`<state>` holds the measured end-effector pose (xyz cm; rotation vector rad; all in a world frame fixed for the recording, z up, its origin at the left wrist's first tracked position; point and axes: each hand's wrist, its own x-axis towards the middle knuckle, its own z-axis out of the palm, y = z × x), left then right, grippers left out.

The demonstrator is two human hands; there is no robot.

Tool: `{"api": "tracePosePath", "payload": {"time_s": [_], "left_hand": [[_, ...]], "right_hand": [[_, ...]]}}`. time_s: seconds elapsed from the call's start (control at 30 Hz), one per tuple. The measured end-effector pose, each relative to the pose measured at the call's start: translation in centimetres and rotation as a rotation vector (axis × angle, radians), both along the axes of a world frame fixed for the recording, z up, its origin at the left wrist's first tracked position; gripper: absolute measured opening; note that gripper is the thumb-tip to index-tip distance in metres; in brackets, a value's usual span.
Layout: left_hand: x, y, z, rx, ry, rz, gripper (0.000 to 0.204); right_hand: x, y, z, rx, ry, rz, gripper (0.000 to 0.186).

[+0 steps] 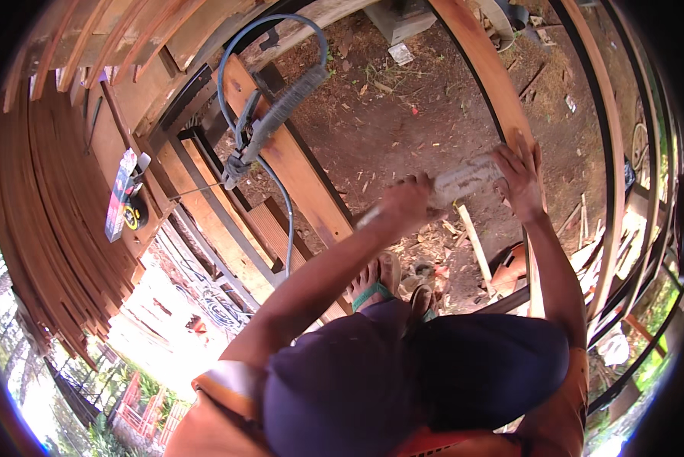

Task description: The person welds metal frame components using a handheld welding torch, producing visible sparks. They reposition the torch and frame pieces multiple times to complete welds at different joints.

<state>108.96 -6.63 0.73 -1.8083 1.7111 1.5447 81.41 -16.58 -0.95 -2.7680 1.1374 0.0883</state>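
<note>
Both of my hands are on a long, pale, dusty piece [464, 180] that spans between two wooden rails; its exact kind is not clear. My left hand [408, 199] is closed over its middle part, fingers wrapped round it. At its far right end, my right hand [519, 181] grips it with bent fingers, beside the right wooden rail [502, 91]. The piece's left end reaches toward the left wooden rail [311, 183] and is partly covered by my left forearm. Below my hands, my sandalled foot [374, 288] shows next to my knees.
A blue-grey cable [289, 221] loops over the left rail beside a clamp-like tool [235, 169] with a thin rod. A narrow box [121, 194] and a yellow-black tape measure [133, 216] lie by stacked brown boards [48, 206]. Wood scraps [475, 247] litter the dirt.
</note>
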Motion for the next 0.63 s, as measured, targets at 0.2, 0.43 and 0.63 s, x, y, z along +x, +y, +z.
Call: {"api": "tracePosePath", "payload": {"time_s": [0.2,0.43,0.63], "left_hand": [[-1.7,2.5,-3.7,-0.245,0.051,0.081,0.065],[-0.9,1.8,-3.0,-0.249,0.047,0.115,0.057],[-0.3,0.7,-2.9,-0.092,0.110,0.069,0.082]], "right_hand": [[-1.6,-5.4,5.2,0.045,0.309,0.478,0.064],[2.0,-8.2,7.7,0.241,0.325,0.604,0.075],[1.1,-7.6,2.0,0.194,0.268,0.519,0.070]]}}
